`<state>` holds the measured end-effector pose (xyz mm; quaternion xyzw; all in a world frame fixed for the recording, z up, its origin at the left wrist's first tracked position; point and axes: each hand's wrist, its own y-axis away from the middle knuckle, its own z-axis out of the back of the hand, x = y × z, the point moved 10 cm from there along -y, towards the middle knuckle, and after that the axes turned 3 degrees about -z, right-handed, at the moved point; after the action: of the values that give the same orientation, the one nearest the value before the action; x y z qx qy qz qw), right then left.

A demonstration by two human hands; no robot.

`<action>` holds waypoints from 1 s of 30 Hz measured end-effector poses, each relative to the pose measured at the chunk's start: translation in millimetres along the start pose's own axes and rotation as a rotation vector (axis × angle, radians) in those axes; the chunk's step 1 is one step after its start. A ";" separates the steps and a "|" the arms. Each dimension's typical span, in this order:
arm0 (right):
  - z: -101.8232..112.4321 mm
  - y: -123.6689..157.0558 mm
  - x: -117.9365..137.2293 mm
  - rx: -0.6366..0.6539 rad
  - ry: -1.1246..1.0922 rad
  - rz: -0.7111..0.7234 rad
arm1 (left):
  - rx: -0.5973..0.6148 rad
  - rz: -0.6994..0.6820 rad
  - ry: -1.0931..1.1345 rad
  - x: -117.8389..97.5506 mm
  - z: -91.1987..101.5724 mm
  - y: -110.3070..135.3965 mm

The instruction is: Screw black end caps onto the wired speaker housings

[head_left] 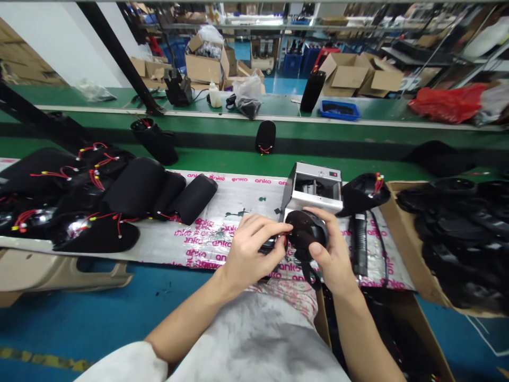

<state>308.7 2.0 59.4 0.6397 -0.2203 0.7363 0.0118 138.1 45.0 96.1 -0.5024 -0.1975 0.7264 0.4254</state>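
Observation:
My right hand [334,252] grips a round black speaker part [304,233] just above the printed plastic sheet [222,223], with the thumb across its front. My left hand [250,249] is closed beside it, fingers pinching a small dark piece with red wire at the part's left edge. A black strap hangs from the part toward my lap. Directly behind the hands stands a small grey metal machine [316,188].
Black fabric-covered speaker bodies with red wires [91,201] lie piled at the left. A black handheld tool [360,241] lies right of the hands. A cardboard box of black parts [457,239] sits at the right. A green conveyor [238,159] runs behind, with boxes beyond.

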 end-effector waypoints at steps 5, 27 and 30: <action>-3.3 1.9 5.8 0.018 -0.012 0.025 | 0.053 -0.018 -0.010 1.9 2.8 2.2; -26.6 6.5 -6.0 0.380 -0.060 -0.219 | -0.003 0.084 0.069 18.9 1.5 14.1; -27.5 11.9 -3.4 0.419 0.057 -0.207 | -0.047 0.217 0.194 33.2 -1.5 23.8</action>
<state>280.1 1.5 50.2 0.6264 0.0044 0.7785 -0.0397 125.1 58.6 59.8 -0.5984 -0.1169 0.7115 0.3493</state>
